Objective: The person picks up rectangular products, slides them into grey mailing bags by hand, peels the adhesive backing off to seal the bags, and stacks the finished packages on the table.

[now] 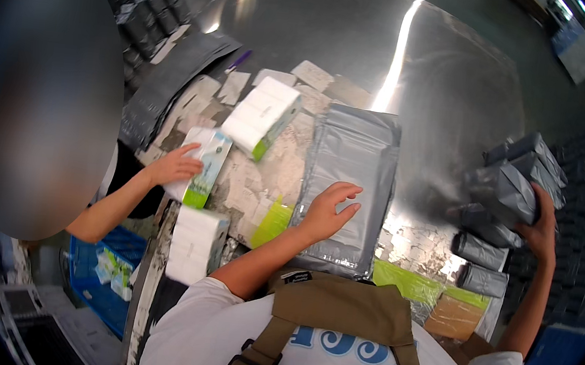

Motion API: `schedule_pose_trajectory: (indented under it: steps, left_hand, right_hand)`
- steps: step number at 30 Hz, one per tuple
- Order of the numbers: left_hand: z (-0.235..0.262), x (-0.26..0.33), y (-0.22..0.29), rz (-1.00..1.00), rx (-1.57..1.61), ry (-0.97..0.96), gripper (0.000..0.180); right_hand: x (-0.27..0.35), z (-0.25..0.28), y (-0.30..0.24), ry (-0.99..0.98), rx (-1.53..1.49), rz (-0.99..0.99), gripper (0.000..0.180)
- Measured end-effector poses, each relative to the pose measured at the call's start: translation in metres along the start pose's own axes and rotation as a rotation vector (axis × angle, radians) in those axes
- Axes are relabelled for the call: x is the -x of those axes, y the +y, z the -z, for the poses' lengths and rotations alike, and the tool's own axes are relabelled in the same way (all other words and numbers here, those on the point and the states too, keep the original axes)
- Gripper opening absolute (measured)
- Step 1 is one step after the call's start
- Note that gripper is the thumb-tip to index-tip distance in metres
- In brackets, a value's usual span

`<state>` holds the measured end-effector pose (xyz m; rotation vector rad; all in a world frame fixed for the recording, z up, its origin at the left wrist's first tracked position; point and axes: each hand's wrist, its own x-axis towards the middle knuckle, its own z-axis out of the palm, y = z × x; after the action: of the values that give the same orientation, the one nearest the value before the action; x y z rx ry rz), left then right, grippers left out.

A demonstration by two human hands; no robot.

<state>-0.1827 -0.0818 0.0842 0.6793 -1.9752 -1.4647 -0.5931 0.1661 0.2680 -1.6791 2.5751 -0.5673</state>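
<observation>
My left hand [332, 212] is over a stack of flat grey plastic mailing bags [354, 146], its fingers apart and slightly bent, with nothing in them. Whether it touches the top bag I cannot tell. Out at the right edge of the table, my right hand [541, 229] closes on the side of a grey plastic-wrapped package [506, 191], which is partly blurred. More grey wrapped packages lie behind and below it, such as a small one [483, 280] near the front edge.
A co-worker's hand [177, 166] rests on a white and green tissue pack [209, 162] at left. Another white pack [263, 114] lies beyond, and one [192, 243] nearer. Dark grey bags [181, 83] lie far left on the metal table [456, 78]. A blue crate [90, 282] stands below.
</observation>
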Motion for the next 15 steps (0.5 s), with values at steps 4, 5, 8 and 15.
schedule_pose_trajectory:
  steps: [4, 5, 8, 15]
  left_hand:
    - [0.06, 0.052, -0.034, -0.067, -0.287, 0.341, 0.03]
    - [0.083, 0.066, -0.036, -0.08, -0.458, 0.459, 0.03]
    - [0.17, 0.11, -0.037, 0.092, -1.18, 0.655, 0.037]
    - [0.223, 0.153, -0.078, 0.773, -0.603, 0.575, 0.067]
  right_hand:
    - [0.003, -0.014, 0.121, -0.039, 0.138, 0.064, 0.088]
    - [0.0, -0.018, 0.128, -0.028, 0.359, 0.015, 0.088]
    - [-0.001, -0.036, 0.122, 0.124, 0.742, -0.002, 0.085]
    - [-0.011, -0.201, -0.14, 0.082, -0.544, 0.181, 0.043]
